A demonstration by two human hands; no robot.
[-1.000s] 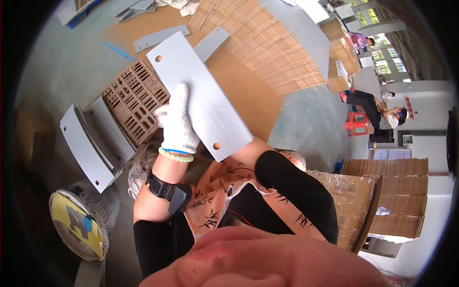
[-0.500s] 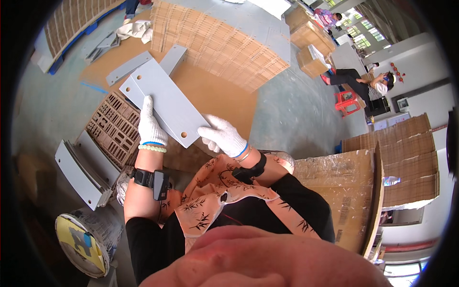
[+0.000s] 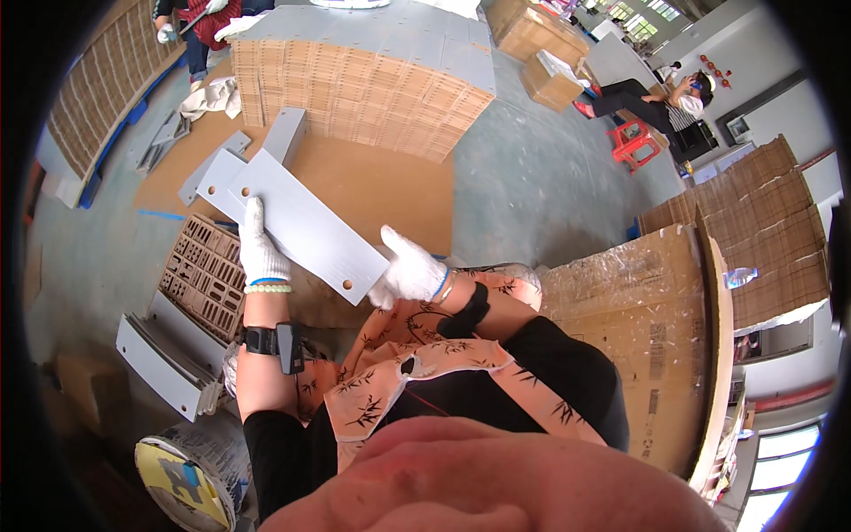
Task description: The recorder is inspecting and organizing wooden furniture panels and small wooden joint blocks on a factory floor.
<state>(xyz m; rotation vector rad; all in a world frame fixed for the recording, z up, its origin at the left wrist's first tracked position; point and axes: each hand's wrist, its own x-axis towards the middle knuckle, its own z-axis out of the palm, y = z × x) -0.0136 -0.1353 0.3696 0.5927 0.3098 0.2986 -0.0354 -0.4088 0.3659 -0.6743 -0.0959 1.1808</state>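
Note:
Both my hands, in white knit gloves, hold a long light-grey panel [image 3: 301, 222] with round holes near its ends. A second grey face with a hole shows along its far left side; I cannot tell whether this is another panel or a bent edge. My left hand [image 3: 261, 246] is closed on the left long edge, thumb lying on the top. At the near right end my right hand [image 3: 409, 269] grips the corner, its thumb raised. Beyond the panel, another grey strip [image 3: 284, 137] lies on the brown sheet [image 3: 363, 195].
A tall stack of panels [image 3: 346, 97] stands ahead. To my left are a brown plastic crate [image 3: 202, 264], a pile of grey panels [image 3: 160, 363] and a bucket [image 3: 186, 483]. A large carton [image 3: 638, 346] is at my right. A co-worker [image 3: 199, 27] stands far left; another person [image 3: 674, 106] sits far right.
The panel has tipped and come lower and nearer in the picture, both hands still on it. My view has shifted, and a co-worker now shows more fully at the far left.

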